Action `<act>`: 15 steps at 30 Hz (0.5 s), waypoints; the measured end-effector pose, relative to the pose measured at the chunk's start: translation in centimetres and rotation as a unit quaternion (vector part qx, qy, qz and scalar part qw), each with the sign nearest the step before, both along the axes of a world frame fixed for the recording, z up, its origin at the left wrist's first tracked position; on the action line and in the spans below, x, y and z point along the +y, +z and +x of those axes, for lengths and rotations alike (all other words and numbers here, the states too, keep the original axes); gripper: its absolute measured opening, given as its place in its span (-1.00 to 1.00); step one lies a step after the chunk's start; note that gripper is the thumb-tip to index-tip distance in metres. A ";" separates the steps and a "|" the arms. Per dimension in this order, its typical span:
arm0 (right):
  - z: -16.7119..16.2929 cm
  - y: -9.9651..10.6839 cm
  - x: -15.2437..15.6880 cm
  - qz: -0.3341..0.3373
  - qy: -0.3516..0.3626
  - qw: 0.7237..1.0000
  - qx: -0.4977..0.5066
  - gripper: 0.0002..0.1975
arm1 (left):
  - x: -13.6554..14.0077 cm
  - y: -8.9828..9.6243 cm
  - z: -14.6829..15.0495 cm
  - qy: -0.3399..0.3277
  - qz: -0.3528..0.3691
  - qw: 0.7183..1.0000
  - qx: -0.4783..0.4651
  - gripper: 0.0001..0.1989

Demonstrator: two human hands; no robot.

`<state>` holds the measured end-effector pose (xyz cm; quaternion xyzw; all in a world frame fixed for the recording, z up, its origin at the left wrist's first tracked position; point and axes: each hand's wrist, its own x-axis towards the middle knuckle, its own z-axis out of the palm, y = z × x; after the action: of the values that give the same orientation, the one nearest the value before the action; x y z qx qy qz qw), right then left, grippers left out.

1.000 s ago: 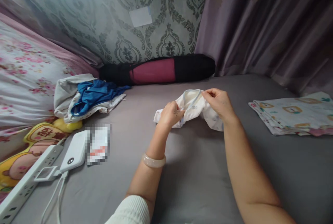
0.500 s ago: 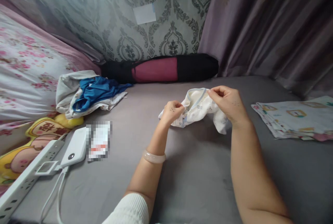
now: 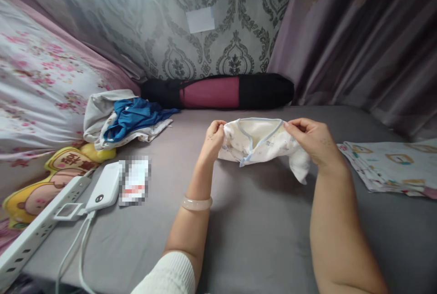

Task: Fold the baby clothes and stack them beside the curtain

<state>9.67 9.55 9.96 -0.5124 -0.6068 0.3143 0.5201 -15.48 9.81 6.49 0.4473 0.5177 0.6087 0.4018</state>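
A small white baby shirt (image 3: 232, 150) with blue trim and a faint print is stretched between my two hands, just above the grey bed sheet. My left hand (image 3: 214, 138) pinches its left shoulder. On the other shoulder, the fingers of my right hand (image 3: 312, 141) are closed on the cloth. The V-shaped neckline faces up and towards me, and a sleeve hangs down below my right hand. What lies behind the shirt is hidden.
A clothes pile with a blue garment (image 3: 136, 114) lies far left; folded printed cloths (image 3: 396, 166) lie right. Near left are a power strip (image 3: 44, 225), a white power bank (image 3: 104, 187) with cables, and a yellow cushion (image 3: 37, 194). A black-and-pink roll (image 3: 210, 93) lies along the wall.
My hands have moved apart and pulled the shirt's neckline wide. My left hand has shifted from the front edge to the left shoulder. The view has turned slightly left.
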 end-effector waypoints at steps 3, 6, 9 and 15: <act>0.2 -0.1 0.1 -0.001 0.002 1.000 -0.001 -0.64 | -0.6 0.8 -0.1 -0.051 0.029 0.998 0.028 -0.81; 0.4 0.0 -0.1 -0.005 0.012 1.000 -0.001 -0.64 | -1.1 1.4 -0.7 -0.091 0.056 0.993 0.052 -0.75; 0.6 0.4 -0.6 -0.015 0.038 0.999 -0.011 -0.62 | -1.1 1.7 -1.7 -0.069 0.095 0.989 0.092 -0.75; 1.3 2.5 -2.0 -0.065 0.133 0.986 -0.071 -0.56 | -1.6 4.7 -3.8 -0.016 0.146 0.961 0.237 -0.77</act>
<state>10.95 7.60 12.42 -0.4809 -0.6831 0.3826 0.3947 -19.30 8.24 11.17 0.6404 0.4964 0.5478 0.2081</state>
